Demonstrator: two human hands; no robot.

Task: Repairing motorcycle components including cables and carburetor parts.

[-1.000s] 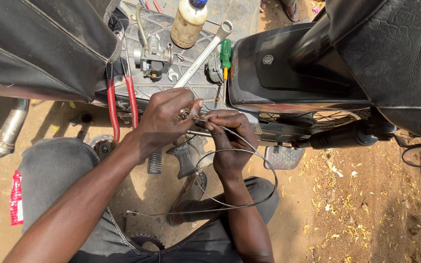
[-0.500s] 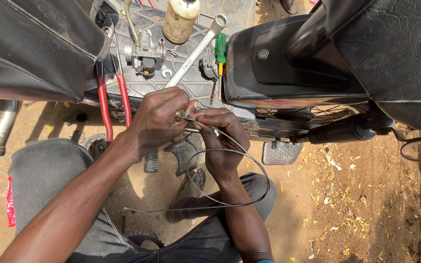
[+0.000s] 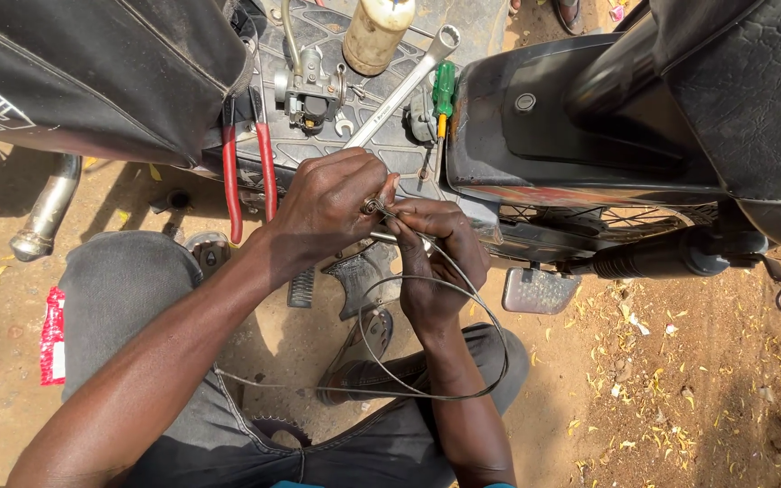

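L hand (image 3: 327,212) & R hand (image 3: 436,262): fingers pinched tight on cable (image 3: 463,361) end

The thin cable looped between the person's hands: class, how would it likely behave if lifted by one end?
The cable would probably sag yet spring, since it hangs in a smooth loop below the right hand. It looks light: the left hand pinches its end with fingertips alone.

Cable (image 3: 463,361) end hidden between fingers of left hand (image 3: 332,208) and right hand (image 3: 436,258); bottle (image 3: 377,34) top and wrench (image 3: 404,86) lower end obscured.
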